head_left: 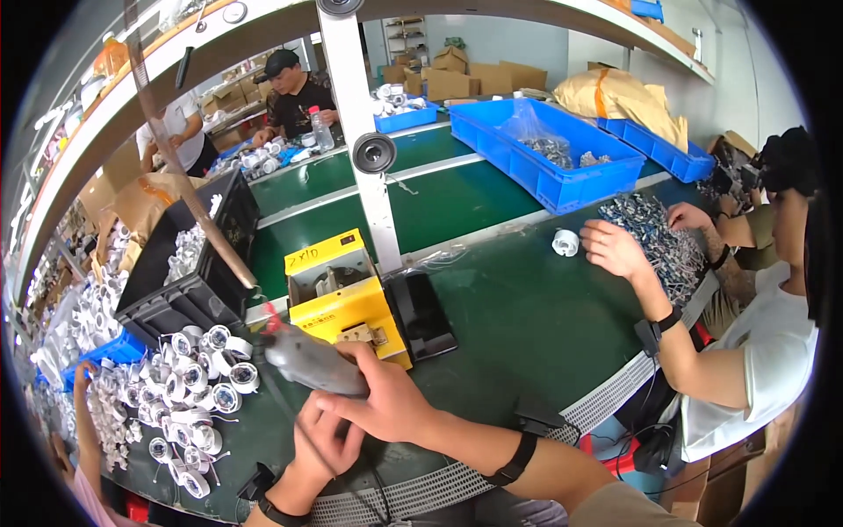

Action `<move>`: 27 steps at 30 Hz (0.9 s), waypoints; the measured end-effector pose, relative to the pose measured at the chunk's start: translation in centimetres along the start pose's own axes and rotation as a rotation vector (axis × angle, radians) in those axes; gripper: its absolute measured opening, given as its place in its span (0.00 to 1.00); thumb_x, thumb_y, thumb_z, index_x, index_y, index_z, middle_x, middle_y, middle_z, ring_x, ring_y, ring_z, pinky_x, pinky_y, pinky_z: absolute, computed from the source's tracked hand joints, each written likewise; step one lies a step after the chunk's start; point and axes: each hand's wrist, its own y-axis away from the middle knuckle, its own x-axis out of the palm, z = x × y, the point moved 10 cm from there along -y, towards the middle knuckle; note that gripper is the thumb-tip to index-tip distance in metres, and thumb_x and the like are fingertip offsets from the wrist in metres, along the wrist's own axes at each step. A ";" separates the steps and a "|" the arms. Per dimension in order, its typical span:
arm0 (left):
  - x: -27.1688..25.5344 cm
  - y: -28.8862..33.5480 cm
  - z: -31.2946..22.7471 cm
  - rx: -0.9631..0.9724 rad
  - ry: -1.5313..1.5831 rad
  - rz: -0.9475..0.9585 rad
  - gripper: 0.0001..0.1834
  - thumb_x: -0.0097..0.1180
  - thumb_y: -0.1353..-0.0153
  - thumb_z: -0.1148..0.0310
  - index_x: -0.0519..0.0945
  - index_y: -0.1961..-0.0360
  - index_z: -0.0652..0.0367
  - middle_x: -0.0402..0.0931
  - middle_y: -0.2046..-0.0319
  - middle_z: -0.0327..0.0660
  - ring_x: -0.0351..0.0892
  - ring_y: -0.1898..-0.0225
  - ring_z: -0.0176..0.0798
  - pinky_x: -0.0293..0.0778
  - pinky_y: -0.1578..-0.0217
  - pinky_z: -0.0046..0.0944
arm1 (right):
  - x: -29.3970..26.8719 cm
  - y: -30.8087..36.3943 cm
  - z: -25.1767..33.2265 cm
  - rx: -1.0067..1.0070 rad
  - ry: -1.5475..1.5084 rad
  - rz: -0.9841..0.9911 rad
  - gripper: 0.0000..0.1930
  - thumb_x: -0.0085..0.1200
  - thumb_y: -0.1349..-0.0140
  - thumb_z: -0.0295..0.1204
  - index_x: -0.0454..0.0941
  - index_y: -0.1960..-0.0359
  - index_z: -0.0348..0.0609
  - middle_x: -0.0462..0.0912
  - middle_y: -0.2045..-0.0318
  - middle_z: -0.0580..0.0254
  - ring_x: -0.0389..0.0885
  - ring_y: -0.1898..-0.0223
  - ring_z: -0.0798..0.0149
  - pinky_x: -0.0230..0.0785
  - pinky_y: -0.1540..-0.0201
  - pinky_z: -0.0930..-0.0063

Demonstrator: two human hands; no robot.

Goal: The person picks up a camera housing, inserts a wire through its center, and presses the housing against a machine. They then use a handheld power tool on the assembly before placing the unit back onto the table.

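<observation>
My right hand [391, 395] is wrapped round a grey hand-held tool [312, 358] with a smooth rounded body; its exact kind does not show. Red cord or wire [271, 318] lies at the tool's far left end. My left hand [327, 443] is closed just below, its fingertips close to the right hand's. Whatever those fingers hold is hidden. A dark cable runs down across the left hand. Just beyond the tool stands a yellow box-shaped fixture [349, 309] with metal parts in it. White round fittings with wires [195, 378] are heaped to the left.
A black crate [230, 215] of white parts stands far left, below a hanging brown pole [189, 176]. A dark flat device [423, 314] lies right of the fixture. Blue bins [562, 180] stand far right. One co-worker's hand [615, 249] reaches near a white ring [565, 243] and a screw-like pile [654, 241].
</observation>
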 end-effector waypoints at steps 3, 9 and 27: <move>-0.3 -0.8 -0.4 -0.009 0.017 -0.017 0.11 0.64 0.56 0.75 0.80 0.68 0.61 0.77 0.69 0.47 0.79 0.71 0.51 0.75 0.71 0.42 | -2.8 -1.3 1.9 -0.109 0.093 -0.038 0.29 0.64 0.45 0.41 0.69 0.47 0.39 0.79 0.55 0.49 0.81 0.54 0.51 0.73 0.53 0.64; 0.2 -0.5 -2.2 0.099 0.161 0.105 0.04 0.64 0.52 0.73 0.81 0.74 0.57 0.78 0.77 0.40 0.79 0.76 0.44 0.75 0.75 0.39 | -24.0 -2.9 0.5 -0.153 1.046 -0.711 0.16 0.62 0.44 0.35 0.78 0.58 0.39 0.80 0.60 0.48 0.79 0.56 0.48 0.70 0.51 0.61; 6.2 2.7 0.0 -0.427 0.984 0.377 0.22 0.57 0.37 0.69 0.71 0.42 0.61 0.77 0.53 0.45 0.80 0.54 0.37 0.77 0.54 0.36 | -12.3 3.3 1.9 -0.022 0.733 -0.086 0.18 0.66 0.53 0.29 0.78 0.58 0.41 0.81 0.63 0.52 0.81 0.61 0.50 0.73 0.56 0.64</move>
